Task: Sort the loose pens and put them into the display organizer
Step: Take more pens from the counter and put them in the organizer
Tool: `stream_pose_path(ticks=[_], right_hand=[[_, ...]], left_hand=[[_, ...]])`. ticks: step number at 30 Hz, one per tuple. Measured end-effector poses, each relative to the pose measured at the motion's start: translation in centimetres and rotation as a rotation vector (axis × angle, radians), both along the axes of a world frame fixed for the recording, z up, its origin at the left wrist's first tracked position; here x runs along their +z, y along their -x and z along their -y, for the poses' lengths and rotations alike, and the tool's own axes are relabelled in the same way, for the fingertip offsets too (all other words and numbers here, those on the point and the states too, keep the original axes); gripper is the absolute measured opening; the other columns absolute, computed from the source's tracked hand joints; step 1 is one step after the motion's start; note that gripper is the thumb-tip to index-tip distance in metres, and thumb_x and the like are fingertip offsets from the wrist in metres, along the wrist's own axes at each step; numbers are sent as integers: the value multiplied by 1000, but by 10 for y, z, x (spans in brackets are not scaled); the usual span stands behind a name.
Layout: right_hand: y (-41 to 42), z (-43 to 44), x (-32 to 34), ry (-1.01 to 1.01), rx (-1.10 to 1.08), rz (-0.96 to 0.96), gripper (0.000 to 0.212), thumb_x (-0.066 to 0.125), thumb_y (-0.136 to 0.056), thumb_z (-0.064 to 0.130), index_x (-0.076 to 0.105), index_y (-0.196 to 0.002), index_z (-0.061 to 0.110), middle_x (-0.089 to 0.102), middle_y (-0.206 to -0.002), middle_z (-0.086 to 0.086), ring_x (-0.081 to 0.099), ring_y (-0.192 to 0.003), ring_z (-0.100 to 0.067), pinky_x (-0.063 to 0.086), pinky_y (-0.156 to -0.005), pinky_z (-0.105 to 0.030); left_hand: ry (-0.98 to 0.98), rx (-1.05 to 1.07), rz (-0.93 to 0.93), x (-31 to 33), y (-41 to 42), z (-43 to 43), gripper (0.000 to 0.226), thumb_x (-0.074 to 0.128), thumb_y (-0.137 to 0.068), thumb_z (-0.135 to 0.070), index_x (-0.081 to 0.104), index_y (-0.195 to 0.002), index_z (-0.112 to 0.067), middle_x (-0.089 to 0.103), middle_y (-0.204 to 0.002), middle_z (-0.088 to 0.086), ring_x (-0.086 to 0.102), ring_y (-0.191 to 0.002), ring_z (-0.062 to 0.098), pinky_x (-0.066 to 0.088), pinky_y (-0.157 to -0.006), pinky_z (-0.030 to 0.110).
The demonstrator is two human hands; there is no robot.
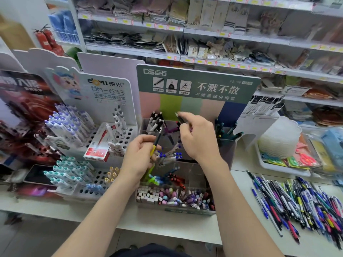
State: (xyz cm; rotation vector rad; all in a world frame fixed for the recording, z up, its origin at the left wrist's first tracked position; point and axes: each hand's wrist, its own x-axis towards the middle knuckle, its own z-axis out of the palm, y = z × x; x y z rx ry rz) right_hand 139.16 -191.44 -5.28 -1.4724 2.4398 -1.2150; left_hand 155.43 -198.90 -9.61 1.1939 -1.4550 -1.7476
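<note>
one: both hands are up over the display organizer (196, 86). what has each got?
two: the left hand (139, 156) is curled round a pen with a yellow-green grip (157, 141), its black end pointing up. the right hand (198, 140) pinches a dark pen (181, 119) between thumb and fingertips, slanting up to the left above the back compartments.
one: and the organizer itself?
two: it stands mid-worktop (167, 225), its front wall close to the front edge. black-and-white pens (156, 121) lean in the back left compartment, dark green ones (224, 129) in the back right. blue-capped pens (170, 156) sit in the tier below the hands, and pastel caps (176, 198) crowd the front row.
one: where are the loose pens?
two: the loose pens (297, 203) lie in a jumbled heap at the right end of the worktop, reaching toward the front edge, apart from the organizer. behind the heap is a white tray (267, 165).
one: on the left?
two: a white holed stand (126, 134) just beside the organizer, with purple-capped pens (68, 125), teal-capped ones (68, 173) and a red box (97, 147) lying on it
</note>
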Motion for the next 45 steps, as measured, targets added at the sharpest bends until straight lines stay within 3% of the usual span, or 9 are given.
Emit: stream_pose_path(ticks=[9, 13, 18, 21, 26, 30, 35, 40, 45], right_hand=[[8, 30, 17, -461, 127, -303, 32, 60, -91, 19, 79, -113, 31, 76, -110, -1, 66, -106, -28, 59, -86, -42], [16, 39, 13, -306, 257, -217, 34, 76, -90, 13, 76, -124, 21, 76, -119, 1, 69, -107, -21, 57, -100, -44], [11, 30, -5, 4, 166, -208, 44, 79, -90, 8, 70, -132, 15, 71, -118, -3, 65, -105, -19, 55, -98, -38], [-10, 8, -15, 246, 92, -231, 23, 73, -93, 6, 74, -116, 11, 70, -108, -2, 65, -101, -19, 54, -90, -30], [-46, -37, -37, 196, 70, 151, 8, 75, -94, 21, 67, -93, 23, 68, -75, 10, 66, -70, -12, 54, -64, -31], [-49, -56, -49, 213, 22, 480, 15, 72, -100, 17, 72, -112, 26, 78, -94, 9, 76, -84, -15, 63, -74, -38], [-33, -70, -37, 450, -93, 712, 15, 69, -103, 9, 71, -115, 15, 80, -99, -6, 78, -88, -28, 64, -66, -39], [-4, -77, -30, 687, -456, 525, 14, 55, -111, 16, 67, -117, 10, 76, -88, -4, 74, -78, -22, 63, -73, -40], [40, -70, -50, 314, -430, -74, 16, 55, -109, 20, 69, -117, 14, 62, -108, -2, 57, -100, -21, 48, -89, -38]], left_hand=[[-30, 53, 11, -2, -5, 3, 22, 50, -101, 0, 62, -114, -13, 66, -94, 17, 62, -66, 15, 51, -57, 29], [-9, 42, 4, -4, -7, 3, 22, 53, -103, 1, 62, -117, -14, 68, -102, 17, 68, -75, 17, 59, -64, 28], [-8, 11, -82, -3, -5, 0, 20, 57, -106, -2, 61, -122, -13, 68, -110, 17, 76, -86, 28, 65, -76, 36], [-65, -36, -154, 0, -2, -3, 25, 54, -106, 2, 62, -127, -9, 73, -106, 18, 79, -90, 33, 65, -77, 35], [-149, -134, -248, 1, 11, -7, 19, 59, -105, -4, 74, -116, -6, 76, -105, 18, 73, -96, 29, 62, -88, 44], [-156, -135, -272, 0, 26, -16, 13, 70, -101, -12, 77, -112, -14, 75, -99, 7, 70, -89, 20, 56, -90, 46], [-86, -234, -289, 6, 42, -29, 19, 70, -102, -20, 74, -116, -9, 79, -102, 11, 73, -93, 21, 60, -91, 42], [238, -263, -17, -1, 54, -35, 21, 71, -99, -12, 75, -111, -28, 77, -103, -6, 71, -98, 11, 59, -89, 31], [248, -273, 94, -5, 58, -42, 30, 66, -100, -10, 66, -120, -32, 70, -116, -11, 67, -108, 6, 52, -91, 23]])
